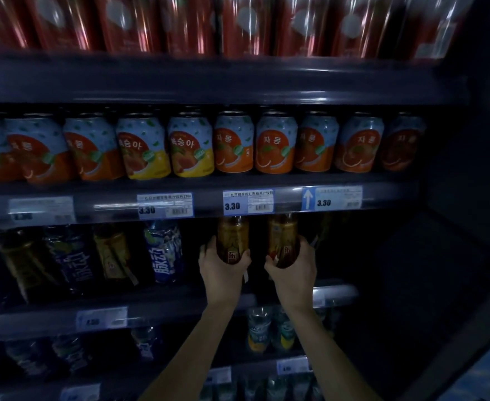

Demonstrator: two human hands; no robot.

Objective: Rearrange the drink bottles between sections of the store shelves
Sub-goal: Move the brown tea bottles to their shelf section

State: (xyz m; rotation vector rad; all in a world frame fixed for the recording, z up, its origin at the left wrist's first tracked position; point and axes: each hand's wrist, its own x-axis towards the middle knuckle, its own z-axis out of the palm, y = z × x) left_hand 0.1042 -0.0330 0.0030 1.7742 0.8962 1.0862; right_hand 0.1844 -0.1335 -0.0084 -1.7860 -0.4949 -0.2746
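Two amber tea bottles with orange labels stand side by side on the third shelf (180, 302). My left hand (223, 267) is wrapped around the base of the left bottle (232, 235). My right hand (294, 267) grips the base of the right bottle (283, 235). Both bottle tops are hidden behind the price rail above. Left of them on the same shelf stand a blue-and-white bottle (164, 250) and several dark and yellow-labelled bottles (113, 256).
A row of orange and yellow juice cans (191, 146) fills the shelf above, with price tags (248, 201) on its rail. Red cans (180, 21) line the top shelf. Green-labelled bottles (259, 328) stand on the shelf below. A dark side panel closes the right.
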